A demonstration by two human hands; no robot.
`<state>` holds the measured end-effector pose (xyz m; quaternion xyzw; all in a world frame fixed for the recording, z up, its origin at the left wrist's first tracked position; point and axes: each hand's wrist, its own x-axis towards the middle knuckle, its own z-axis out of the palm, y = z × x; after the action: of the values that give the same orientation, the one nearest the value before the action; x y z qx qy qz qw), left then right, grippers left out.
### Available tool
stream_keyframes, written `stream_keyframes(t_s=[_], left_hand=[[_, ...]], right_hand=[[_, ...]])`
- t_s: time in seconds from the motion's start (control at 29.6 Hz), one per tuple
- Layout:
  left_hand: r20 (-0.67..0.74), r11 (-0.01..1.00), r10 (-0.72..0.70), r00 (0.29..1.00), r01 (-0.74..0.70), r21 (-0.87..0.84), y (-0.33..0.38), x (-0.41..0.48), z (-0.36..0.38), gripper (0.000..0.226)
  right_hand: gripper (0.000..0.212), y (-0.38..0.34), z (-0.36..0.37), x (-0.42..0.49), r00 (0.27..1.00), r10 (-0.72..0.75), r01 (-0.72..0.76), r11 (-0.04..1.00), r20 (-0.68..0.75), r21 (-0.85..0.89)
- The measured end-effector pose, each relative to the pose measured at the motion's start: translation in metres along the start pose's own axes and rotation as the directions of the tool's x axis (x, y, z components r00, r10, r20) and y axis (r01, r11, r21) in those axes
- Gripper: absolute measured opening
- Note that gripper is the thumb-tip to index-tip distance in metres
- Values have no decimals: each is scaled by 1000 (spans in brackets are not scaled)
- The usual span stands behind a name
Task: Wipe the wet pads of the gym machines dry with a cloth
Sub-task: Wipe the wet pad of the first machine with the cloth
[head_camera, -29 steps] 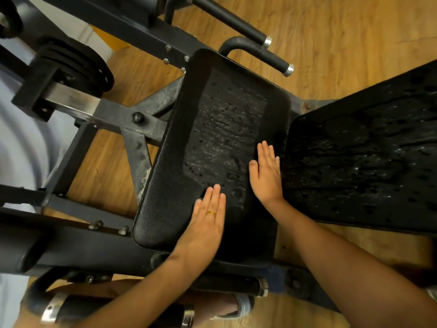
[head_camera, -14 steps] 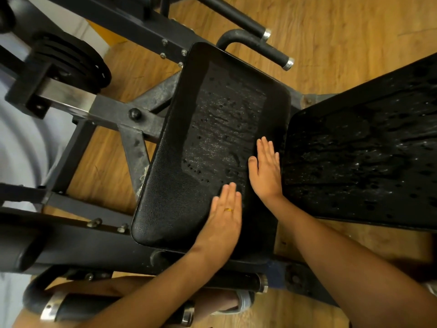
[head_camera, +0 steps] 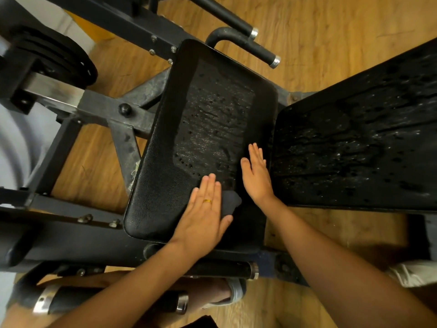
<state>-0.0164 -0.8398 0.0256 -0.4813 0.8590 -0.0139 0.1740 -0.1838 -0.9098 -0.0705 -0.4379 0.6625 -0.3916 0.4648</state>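
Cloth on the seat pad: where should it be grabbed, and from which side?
Pinch the exposed flap of the dark cloth that pokes out past the left hand, between its index finger and thumb. Come from above on the right hand's side. The rest lies flat on the seat pad, pressed under the left palm, so only that edge offers a hold.

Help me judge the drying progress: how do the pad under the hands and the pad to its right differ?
The pad under the hands is dry along its left edge and near end, wet in the middle; the right pad is beaded with water nearly all over. The left hand, pressing a dark cloth, and the right hand lie flat on the first; nothing touches the right pad. Both are black upholstery.
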Motion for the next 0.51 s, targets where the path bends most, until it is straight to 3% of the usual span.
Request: stream_keyframes(t_s=[0.2,0.27,0.41,0.51], left_hand=[[-92,981,-78,993,93,172,-47,-20,-9,81],[-76,969,-78,994,94,230,-53,-22,-12,82],[-91,970,-70,993,89,227,-51,-21,-14,81],[-141,970,-93,986,122,211,-60,-23,-24,79]], right_hand=[[58,-22,34,-106,972,218,-203,967,-86,153],[67,-33,52,-140,962,271,-260,950,-41,170],[92,-33,59,-149,968,252,-252,956,17,149],[85,-30,54,-135,994,104,-103,994,-25,38]])
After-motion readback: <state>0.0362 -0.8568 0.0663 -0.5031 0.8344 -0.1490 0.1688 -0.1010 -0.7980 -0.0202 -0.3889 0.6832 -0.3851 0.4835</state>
